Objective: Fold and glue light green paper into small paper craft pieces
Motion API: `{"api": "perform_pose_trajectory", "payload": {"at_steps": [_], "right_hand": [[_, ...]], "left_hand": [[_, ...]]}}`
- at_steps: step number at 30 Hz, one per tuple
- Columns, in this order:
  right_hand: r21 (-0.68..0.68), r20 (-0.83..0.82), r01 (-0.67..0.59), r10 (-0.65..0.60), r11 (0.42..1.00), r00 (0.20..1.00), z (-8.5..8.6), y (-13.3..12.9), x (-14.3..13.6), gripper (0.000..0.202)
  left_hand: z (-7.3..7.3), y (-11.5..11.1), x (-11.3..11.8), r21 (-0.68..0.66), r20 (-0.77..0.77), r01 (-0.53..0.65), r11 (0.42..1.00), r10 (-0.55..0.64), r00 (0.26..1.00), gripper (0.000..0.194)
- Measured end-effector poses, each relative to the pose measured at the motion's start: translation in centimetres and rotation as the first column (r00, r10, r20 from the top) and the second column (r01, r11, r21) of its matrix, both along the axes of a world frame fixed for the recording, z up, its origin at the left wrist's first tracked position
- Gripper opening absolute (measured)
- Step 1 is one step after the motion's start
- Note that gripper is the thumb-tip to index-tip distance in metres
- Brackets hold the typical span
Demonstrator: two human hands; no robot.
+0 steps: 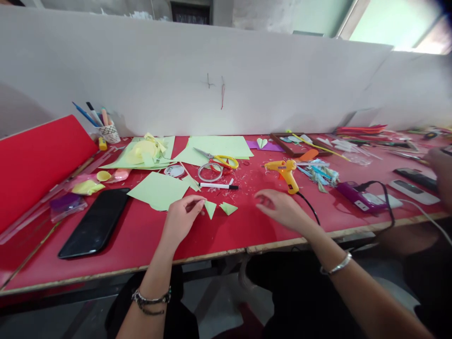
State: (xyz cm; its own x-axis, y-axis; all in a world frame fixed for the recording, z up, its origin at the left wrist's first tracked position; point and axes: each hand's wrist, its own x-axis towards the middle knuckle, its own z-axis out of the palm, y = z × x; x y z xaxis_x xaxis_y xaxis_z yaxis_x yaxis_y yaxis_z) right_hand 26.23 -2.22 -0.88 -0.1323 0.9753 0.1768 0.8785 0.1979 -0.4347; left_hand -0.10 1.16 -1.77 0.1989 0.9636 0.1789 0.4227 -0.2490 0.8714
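Right hand is hanging loosely spread over the red desk; I'm seeing the left hand pinching a folded green triangle; a second piece is lying just right, nearer that hand, pointing right.

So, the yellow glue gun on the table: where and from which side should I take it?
Probably grip the gun by its handle, with the right hand coming from the near side. It appears to lie on its side, the handle slanting toward the near edge of the table, so this should stay clear of the nozzle, which points left. The cord leaves the handle's end.
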Motion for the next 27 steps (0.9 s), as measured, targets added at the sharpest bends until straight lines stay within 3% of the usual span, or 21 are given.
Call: {"api": "perform_pose_trajectory", "payload": {"at_steps": [2,4,10,14,22,27], "right_hand": [[-0.005,-0.125,-0.144,0.142,0.990,0.982,-0.4,0.1,-2.1,0.029],[0.035,-0.131,-0.180,0.183,0.983,0.974,-0.8,0.4,-3.6,0.031],[0.068,-0.055,-0.236,0.240,0.969,0.969,-1.0,1.1,-4.8,0.009],[0.091,-0.096,-0.192,0.201,0.977,0.975,-1.0,1.0,-4.4,0.008],[0.108,-0.370,-0.073,0.108,0.991,0.923,-1.4,1.0,-2.8,0.003],[0.169,-0.217,-0.062,0.099,0.984,0.971,-1.0,0.8,-2.3,0.014]], "left_hand": [[0.1,0.0,0.0,0.004,-0.009,-0.005,1.000,0.005,1.000,0.026],[0.1,0.0,0.0,-0.001,-0.013,-0.005,1.000,0.005,1.000,0.025],[-0.2,0.1,-0.1,-0.011,-0.018,-0.020,1.000,0.020,1.000,0.025],[-0.2,0.1,0.0,-0.020,-0.012,-0.018,1.000,0.017,1.000,0.024],[-0.4,-0.3,1.5,-0.029,-0.084,0.074,0.997,-0.076,0.994,0.021],[-0.7,-0.5,1.9,-0.055,-0.075,0.084,0.995,-0.088,0.993,0.019]]}}
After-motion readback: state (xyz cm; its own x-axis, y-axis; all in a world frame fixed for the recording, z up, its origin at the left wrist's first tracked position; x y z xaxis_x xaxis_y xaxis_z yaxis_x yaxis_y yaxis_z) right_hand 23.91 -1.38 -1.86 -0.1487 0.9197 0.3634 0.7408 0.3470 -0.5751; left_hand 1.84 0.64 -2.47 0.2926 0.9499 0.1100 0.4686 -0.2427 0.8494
